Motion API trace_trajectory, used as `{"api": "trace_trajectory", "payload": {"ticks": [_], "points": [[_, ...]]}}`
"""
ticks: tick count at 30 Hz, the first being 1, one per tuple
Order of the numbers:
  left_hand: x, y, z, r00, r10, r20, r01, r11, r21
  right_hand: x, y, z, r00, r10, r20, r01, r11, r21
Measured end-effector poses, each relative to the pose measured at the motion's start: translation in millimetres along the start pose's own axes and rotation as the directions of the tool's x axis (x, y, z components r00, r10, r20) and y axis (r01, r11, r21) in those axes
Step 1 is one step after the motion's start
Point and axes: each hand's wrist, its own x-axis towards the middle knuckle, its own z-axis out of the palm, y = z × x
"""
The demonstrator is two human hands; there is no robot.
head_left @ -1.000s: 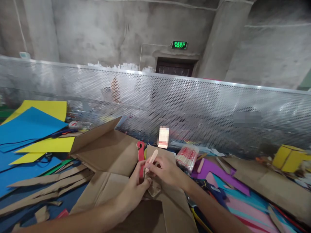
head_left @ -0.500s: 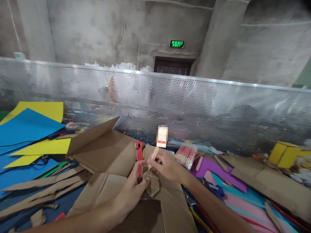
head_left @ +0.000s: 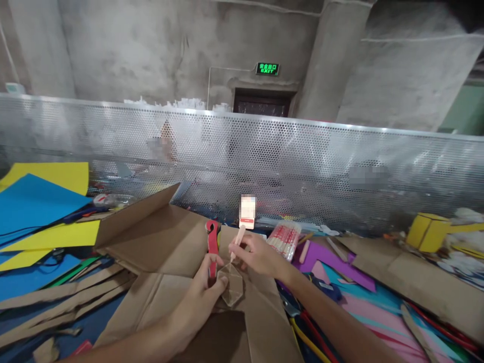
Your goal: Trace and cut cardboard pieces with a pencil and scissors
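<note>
My left hand (head_left: 200,297) is closed on a small hexagonal piece of cardboard (head_left: 231,285), thumb on its upper edge. My right hand (head_left: 257,257) pinches a wooden stick (head_left: 238,241) and holds its lower tip against the top of that piece. Both hands hover over a large flattened cardboard sheet (head_left: 166,252). A red cutter (head_left: 212,241) lies on the sheet just behind my left fingers.
A perforated metal screen (head_left: 302,166) runs across the back of the table. Blue and yellow paper sheets (head_left: 34,212) and cardboard strips (head_left: 56,297) lie left. A bag of sticks (head_left: 284,239), purple and pink sheets (head_left: 333,267), pliers (head_left: 298,312) and a yellow box (head_left: 429,232) lie right.
The stick has swung from a slant to more upright, its lower tip now on the cardboard piece. The piece shows more fully below my fingers. The view has shifted slightly right.
</note>
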Motion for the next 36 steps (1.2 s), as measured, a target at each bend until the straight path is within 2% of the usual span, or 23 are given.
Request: {"api": "trace_trajectory", "payload": {"ticks": [5, 14, 21, 27, 33, 36], "points": [[-1.0, 0.4, 0.1, 1.000, -0.027, 0.003, 0.027, 1.000, 0.008, -0.6, 1.1, 0.7, 0.999, 0.025, 0.039, -0.030, 0.992, 0.121], [-0.4, -0.2, -0.6, 0.999, -0.048, 0.005, 0.048, 0.999, 0.005, -2.1, -0.1, -2.4, 0.999, -0.006, 0.039, 0.004, 0.999, 0.052], [1.3, -4.5, -4.1, 0.999, -0.026, 0.020, 0.026, 0.999, 0.021, -5.1, -3.0, -10.9, 0.989, -0.053, 0.141, 0.052, 0.999, 0.009], [2.0, -5.8, -5.8, 0.998, -0.048, 0.033, 0.047, 0.999, 0.017, -7.4, -2.4, -19.6, 0.966, -0.033, 0.256, 0.043, 0.998, -0.034], [-0.2, 1.1, -1.5, 0.996, -0.081, 0.027, 0.080, 0.996, 0.048, -10.4, -19.7, -30.3, 0.974, -0.060, 0.220, 0.058, 0.998, 0.014], [0.2, -0.4, -2.0, 0.996, -0.085, 0.020, 0.083, 0.994, 0.069, -14.9, -30.1, -37.8, 0.958, -0.081, 0.274, 0.063, 0.995, 0.071]]}}
